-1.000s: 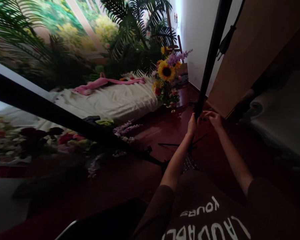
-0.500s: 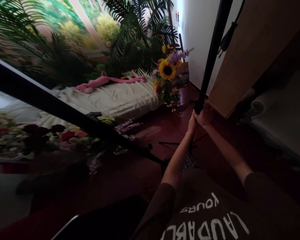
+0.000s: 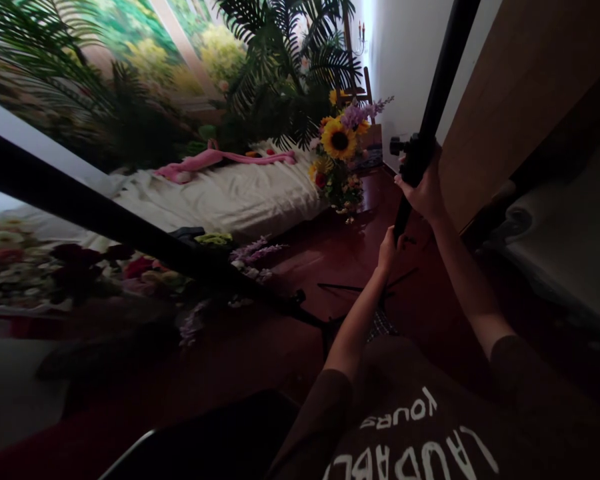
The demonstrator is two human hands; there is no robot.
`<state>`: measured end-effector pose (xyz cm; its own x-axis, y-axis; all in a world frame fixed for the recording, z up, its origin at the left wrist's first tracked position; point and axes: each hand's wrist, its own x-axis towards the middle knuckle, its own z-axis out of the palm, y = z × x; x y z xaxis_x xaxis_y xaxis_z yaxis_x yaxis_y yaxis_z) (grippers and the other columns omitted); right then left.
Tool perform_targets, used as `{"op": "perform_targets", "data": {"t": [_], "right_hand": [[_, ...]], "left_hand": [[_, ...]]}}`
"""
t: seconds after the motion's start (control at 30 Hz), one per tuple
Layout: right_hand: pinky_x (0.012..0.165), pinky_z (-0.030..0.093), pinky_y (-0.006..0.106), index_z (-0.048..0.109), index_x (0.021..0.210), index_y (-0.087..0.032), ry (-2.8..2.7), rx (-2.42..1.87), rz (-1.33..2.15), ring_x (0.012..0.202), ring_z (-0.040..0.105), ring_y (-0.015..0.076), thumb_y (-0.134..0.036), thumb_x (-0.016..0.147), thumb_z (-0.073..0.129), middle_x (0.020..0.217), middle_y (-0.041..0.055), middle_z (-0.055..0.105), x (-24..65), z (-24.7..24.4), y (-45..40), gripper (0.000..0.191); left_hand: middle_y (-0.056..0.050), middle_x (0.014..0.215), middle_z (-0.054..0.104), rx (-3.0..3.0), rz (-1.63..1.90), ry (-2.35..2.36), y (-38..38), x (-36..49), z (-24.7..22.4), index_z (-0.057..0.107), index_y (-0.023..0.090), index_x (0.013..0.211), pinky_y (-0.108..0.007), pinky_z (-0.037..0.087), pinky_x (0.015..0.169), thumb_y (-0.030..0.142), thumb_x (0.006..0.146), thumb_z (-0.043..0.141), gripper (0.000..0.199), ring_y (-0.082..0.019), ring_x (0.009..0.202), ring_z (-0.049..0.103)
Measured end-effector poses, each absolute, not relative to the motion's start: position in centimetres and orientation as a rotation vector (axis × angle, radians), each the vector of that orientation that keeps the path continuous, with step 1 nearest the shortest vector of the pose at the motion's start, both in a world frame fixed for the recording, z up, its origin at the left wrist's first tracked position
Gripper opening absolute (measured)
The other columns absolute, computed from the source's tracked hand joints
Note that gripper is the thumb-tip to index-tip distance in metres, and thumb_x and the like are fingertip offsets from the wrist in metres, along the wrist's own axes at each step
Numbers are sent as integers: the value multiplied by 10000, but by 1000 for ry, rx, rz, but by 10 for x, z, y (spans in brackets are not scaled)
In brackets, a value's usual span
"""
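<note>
The left hand (image 3: 388,250) was wrapped around the slanted black pole (image 3: 441,80) right of centre, while the right hand (image 3: 427,195) clasped it higher up, at the knobbed collar (image 3: 416,157). Beyond, a sunflower arrangement (image 3: 339,140) stood beside a cream cloth (image 3: 240,197) bearing a pink plush toy (image 3: 203,161).

Pink toy (image 3: 200,162) lying on rumpled white cloth (image 3: 250,197). Sunflower bouquet (image 3: 339,140) at cloth's right end, palm leaves (image 3: 290,73) behind. Floor (image 3: 300,257) dark red.

My pole (image 3: 439,93) is black, my shirt (image 3: 405,380) dark brown with white lettering (image 3: 429,398), my legwear (image 3: 381,325) checked, the floor (image 3: 300,257) deep red.
</note>
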<state>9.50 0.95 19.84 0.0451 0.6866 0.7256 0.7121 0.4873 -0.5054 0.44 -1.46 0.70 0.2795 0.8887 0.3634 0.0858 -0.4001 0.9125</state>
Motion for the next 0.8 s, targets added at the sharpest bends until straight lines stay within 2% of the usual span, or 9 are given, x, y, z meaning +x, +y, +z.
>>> {"op": "perform_targets", "data": {"t": [0.13,0.27,0.33,0.43,0.5,0.67,0.8], "right_hand": [[915,545,417,338,1380,-240,-1508,-1243,14,1041,650,235,-497,851,611,1179,94,621,91,185,-12,649],[816,579,358,476,1260,-232,-1537,-1307,183,898,680,197,-499,826,641,1056,62,671,100,154,-40,536],[800,579,363,543,1183,-220,-1589,-1383,258,872,682,196,-465,824,650,1007,53,687,108,133,-55,448],[854,551,397,619,1077,-208,-1645,-1530,303,922,675,213,-388,852,622,1003,70,697,120,105,-75,288],[886,530,410,634,1065,-210,-1620,-1598,311,950,669,219,-353,858,612,1028,80,694,125,90,-86,253],[871,524,380,596,1133,-207,-1475,-1602,449,973,658,211,-372,848,621,1083,92,679,129,70,-96,331],[827,510,344,575,1152,-201,-1355,-1632,474,874,660,192,-413,889,563,934,67,686,127,61,-89,339]], "left_hand": [[-73,952,666,1713,1243,909,-14,6,3,472,200,1213,-252,467,689,370,928,482,332,-143,737,625],[-79,962,665,1711,1244,887,-15,5,3,460,201,1236,-256,472,683,356,928,480,346,-146,744,631],[-74,963,662,1700,1240,864,-15,5,5,457,205,1239,-253,472,682,349,933,468,338,-140,739,631],[-85,999,657,1707,1247,854,-16,4,8,471,198,1216,-255,476,700,341,934,467,316,-145,780,638],[-93,1017,655,1716,1257,869,-16,4,8,481,194,1198,-259,479,711,349,931,477,309,-153,812,640],[-98,1011,651,1733,1290,884,-15,5,6,495,196,1177,-273,486,756,367,932,478,299,-163,857,637],[-111,1048,650,1732,1284,880,-16,5,7,491,191,1182,-291,494,773,354,932,477,298,-175,880,639]]}}
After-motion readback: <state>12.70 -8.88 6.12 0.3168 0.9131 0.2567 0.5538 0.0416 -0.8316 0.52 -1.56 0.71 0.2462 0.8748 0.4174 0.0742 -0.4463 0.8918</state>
